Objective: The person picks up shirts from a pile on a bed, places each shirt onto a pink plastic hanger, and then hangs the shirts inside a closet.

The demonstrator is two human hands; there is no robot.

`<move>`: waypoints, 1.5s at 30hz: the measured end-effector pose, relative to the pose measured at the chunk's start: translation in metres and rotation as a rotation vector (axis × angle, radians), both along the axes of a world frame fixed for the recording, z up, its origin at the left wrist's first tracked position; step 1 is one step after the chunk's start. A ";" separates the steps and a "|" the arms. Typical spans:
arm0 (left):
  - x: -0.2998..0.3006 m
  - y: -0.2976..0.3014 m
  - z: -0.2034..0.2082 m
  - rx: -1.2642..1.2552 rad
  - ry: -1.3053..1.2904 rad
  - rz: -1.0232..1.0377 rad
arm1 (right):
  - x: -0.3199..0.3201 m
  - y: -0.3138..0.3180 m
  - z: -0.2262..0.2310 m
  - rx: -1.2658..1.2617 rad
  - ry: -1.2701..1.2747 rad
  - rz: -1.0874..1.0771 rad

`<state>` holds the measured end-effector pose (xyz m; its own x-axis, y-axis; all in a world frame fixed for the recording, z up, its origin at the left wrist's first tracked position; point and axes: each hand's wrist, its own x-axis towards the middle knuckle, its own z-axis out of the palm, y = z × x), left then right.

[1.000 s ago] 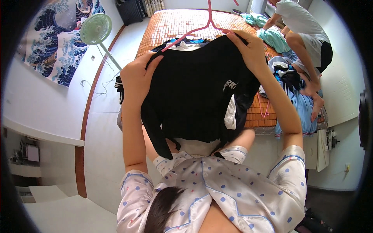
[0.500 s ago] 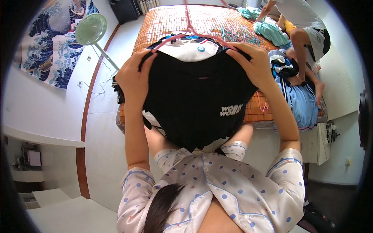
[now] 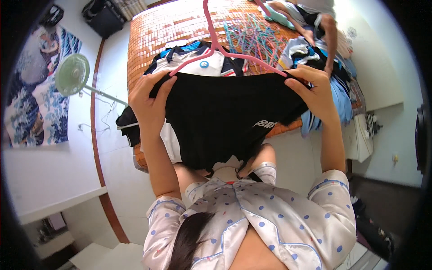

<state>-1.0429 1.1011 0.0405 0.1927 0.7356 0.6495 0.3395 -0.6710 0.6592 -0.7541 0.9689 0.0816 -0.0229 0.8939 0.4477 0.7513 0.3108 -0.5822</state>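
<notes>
Black cloth shirt (image 3: 213, 112) was near, in the middle, its shoulders seemingly already on the thin pink hanger (image 3: 217, 46). Left hand (image 3: 150, 96) and right hand (image 3: 318, 92) each pinched one shoulder. Far right, a blue, black and white clothes pile (image 3: 311, 57) was perhaps left to do.

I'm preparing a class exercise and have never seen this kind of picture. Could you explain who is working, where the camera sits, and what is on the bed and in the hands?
There is no robot here, only a person using two bare hands. The view comes from a wide camera worn on the head, looking down, so straight edges look bent.

The left hand and right hand pinch a black shirt near its shoulders. A pink hanger rises above its neckline.

On the bed lie a white shirt with dark parts, a heap of colourful hangers and, toward the right, light blue clothes. Another person is beyond those clothes.
</notes>
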 end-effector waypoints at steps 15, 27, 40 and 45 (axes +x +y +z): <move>0.207 -0.103 0.161 0.188 -0.079 -0.698 | 0.067 -0.230 0.132 0.248 0.052 -0.815; 0.357 -0.202 0.166 0.155 -0.168 -1.223 | 0.078 -0.362 0.132 0.384 -0.208 -1.446; 0.525 -0.266 0.160 0.062 -0.278 -1.518 | 0.128 -0.403 0.135 0.397 -0.325 -1.781; 0.579 -0.290 0.155 0.092 -0.304 -1.618 | 0.154 -0.401 0.137 0.291 -0.429 -1.936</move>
<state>-0.4642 0.8111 0.1956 0.5396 -0.1310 0.8317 -0.8343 -0.2160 0.5073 -0.6003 0.5678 0.2189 0.5774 -0.2240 0.7852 0.1943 -0.8963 -0.3986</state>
